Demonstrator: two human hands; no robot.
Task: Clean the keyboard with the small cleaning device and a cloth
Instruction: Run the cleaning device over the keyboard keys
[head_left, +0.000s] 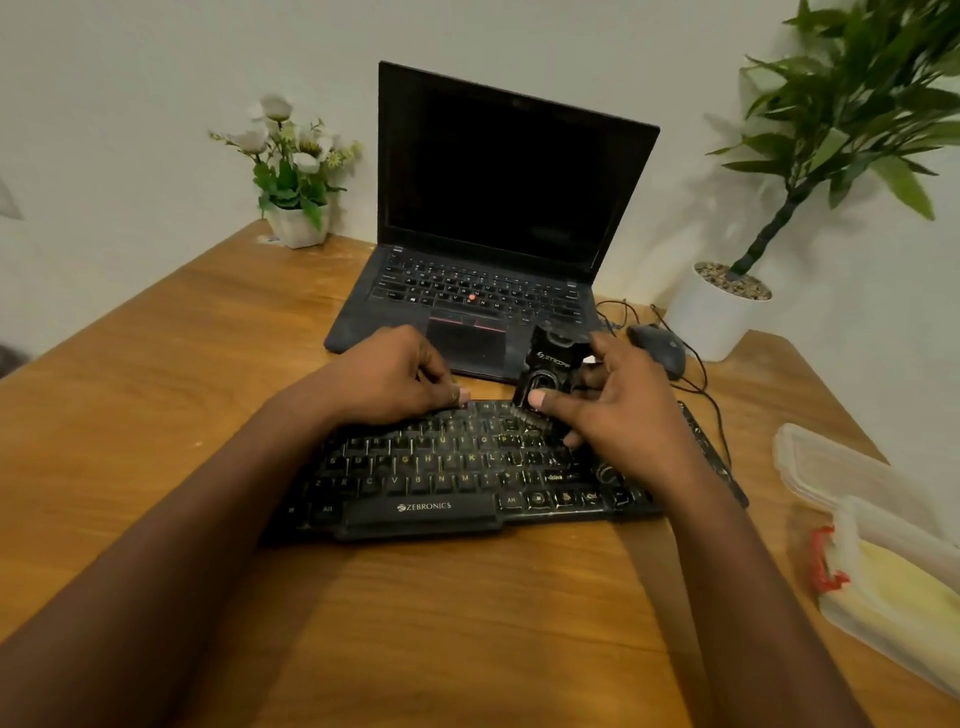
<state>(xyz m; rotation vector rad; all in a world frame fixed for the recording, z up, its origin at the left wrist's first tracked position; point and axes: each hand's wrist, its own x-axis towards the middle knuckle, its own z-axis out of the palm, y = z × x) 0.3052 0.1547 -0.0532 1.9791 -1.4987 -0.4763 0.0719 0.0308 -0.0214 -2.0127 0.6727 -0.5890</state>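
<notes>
While your right hand (618, 410) grips the black cleaning device (545, 369) on the dark keyboard (415, 467) mid-frame, your left hand (384, 379) curls beside it, hold unclear. Lower right, a clear box (857, 525) holds yellow cloth (904, 587).

"ZEBRONICS" stands in white on the black keyboard's (415, 467) space bar, and its keys show letters and "Alt". The white brand mark on the small cleaning device (550, 364) is too blurred to read.

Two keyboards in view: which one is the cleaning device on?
The separate Zebronics keyboard lying in front of the laptop, not the laptop's built-in one. The right hand holds the cleaning device with its brush end on the upper key rows.
</notes>
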